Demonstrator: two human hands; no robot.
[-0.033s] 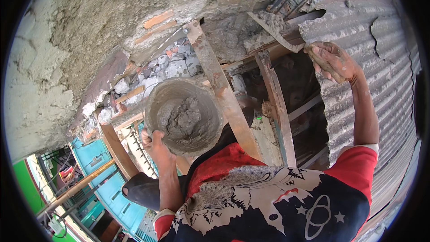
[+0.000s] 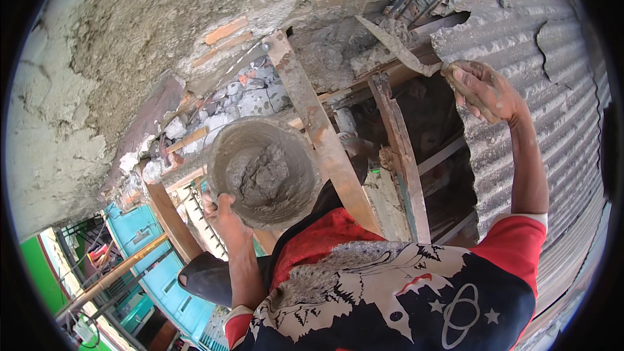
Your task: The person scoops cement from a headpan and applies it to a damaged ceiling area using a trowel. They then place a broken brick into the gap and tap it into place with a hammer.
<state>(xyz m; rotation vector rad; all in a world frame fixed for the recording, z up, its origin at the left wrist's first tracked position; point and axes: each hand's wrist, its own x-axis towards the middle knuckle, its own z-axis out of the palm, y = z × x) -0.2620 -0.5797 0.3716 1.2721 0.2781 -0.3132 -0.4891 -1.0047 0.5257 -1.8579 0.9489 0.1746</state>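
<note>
The left hand (image 2: 224, 216) grips the near rim of a round grey pan of wet cement mortar (image 2: 265, 172), fingers curled over the edge, holding it up in the middle of the view. The right hand (image 2: 481, 88) is raised at upper right, fingers closed around the handle of a mortar-caked steel trowel (image 2: 398, 45), whose blade points left toward the rough grey plastered wall (image 2: 130, 45). Grey corrugated metal sheeting (image 2: 552, 123) stands just behind that hand. Weathered wooden planks (image 2: 322, 136) slant between pan and trowel.
</note>
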